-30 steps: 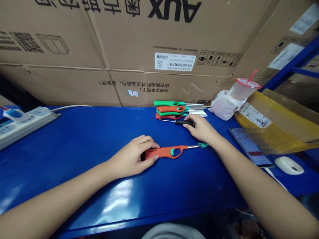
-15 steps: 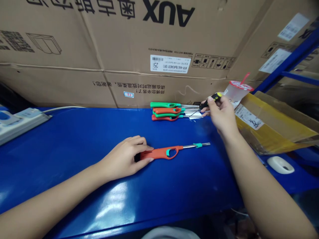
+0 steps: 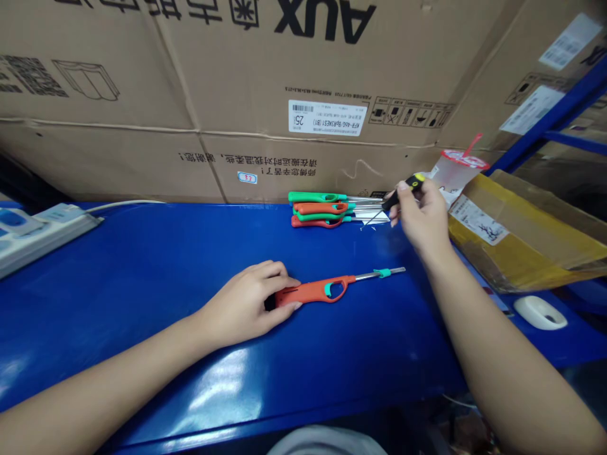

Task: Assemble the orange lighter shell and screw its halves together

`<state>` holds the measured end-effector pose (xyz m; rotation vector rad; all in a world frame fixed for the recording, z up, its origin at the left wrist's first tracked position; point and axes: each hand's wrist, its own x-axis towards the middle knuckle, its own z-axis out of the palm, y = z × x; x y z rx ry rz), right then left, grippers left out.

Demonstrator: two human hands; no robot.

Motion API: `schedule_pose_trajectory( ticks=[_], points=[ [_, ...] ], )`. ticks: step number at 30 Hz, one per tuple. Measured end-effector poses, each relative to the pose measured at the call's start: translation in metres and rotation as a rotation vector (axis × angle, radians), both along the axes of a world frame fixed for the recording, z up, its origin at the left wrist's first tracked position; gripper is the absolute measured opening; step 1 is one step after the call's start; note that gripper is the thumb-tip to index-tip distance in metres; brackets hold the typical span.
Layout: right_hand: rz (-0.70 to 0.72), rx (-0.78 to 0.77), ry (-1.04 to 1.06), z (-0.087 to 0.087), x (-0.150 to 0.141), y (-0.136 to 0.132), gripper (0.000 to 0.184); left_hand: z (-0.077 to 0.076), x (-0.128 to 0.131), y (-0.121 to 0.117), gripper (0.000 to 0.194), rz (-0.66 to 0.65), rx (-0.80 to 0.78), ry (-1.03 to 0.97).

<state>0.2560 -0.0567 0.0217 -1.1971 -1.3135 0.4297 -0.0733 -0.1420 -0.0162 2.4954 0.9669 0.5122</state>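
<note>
My left hand grips the rear end of an orange lighter with a long metal barrel, which lies on the blue tabletop. A teal trigger shows in its loop, and a teal piece sits around the barrel. Farther back, my right hand is closed around a screwdriver with a black and yellow handle. Its thin shaft slants down to the left, the tip near a white scrap of paper and tiny bits I cannot make out. Beside it lie several green and orange lighters in a pile.
A large cardboard box stands along the back. On the right are a lidded cup with a red straw, a yellow-taped carton and a white oval object. A power strip lies at the left.
The view has shifted slightly, so most things appear a little farther right. Both hands keep their holds on the lighter and the screwdriver.
</note>
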Motion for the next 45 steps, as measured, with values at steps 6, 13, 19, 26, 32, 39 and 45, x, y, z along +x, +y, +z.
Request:
schedule_pose_trajectory(
  ticks=[6, 13, 19, 26, 32, 39, 45],
  points=[
    [0.284, -0.07, 0.307, 0.015, -0.042, -0.037, 0.028, -0.007, 0.014, -0.008, 0.032, -0.03, -0.022, -0.09],
    [0.525, -0.24, 0.387, 0.005, -0.085, -0.073, 0.022, -0.009, 0.015, -0.011, 0.049, 0.053, -0.053, -0.39],
    [0.535, -0.254, 0.43, 0.001, -0.087, -0.072, 0.024, -0.006, 0.013, -0.012, 0.019, 0.123, -0.06, -0.535],
    [0.537, -0.268, 0.366, -0.003, -0.084, -0.069, 0.027, -0.007, 0.014, -0.012, 0.01, 0.156, -0.073, -0.573],
    [0.534, -0.25, 0.388, -0.001, -0.084, -0.07, 0.024, -0.008, 0.013, -0.01, 0.007, 0.151, -0.027, -0.561],
    [0.538, -0.186, 0.337, -0.001, -0.087, -0.076, 0.022, -0.008, 0.014, -0.009, 0.006, 0.101, -0.013, -0.517],
    [0.585, -0.159, 0.405, 0.001, -0.088, -0.079, 0.015, -0.008, 0.014, -0.009, 0.007, 0.107, -0.034, -0.509]
  ],
)
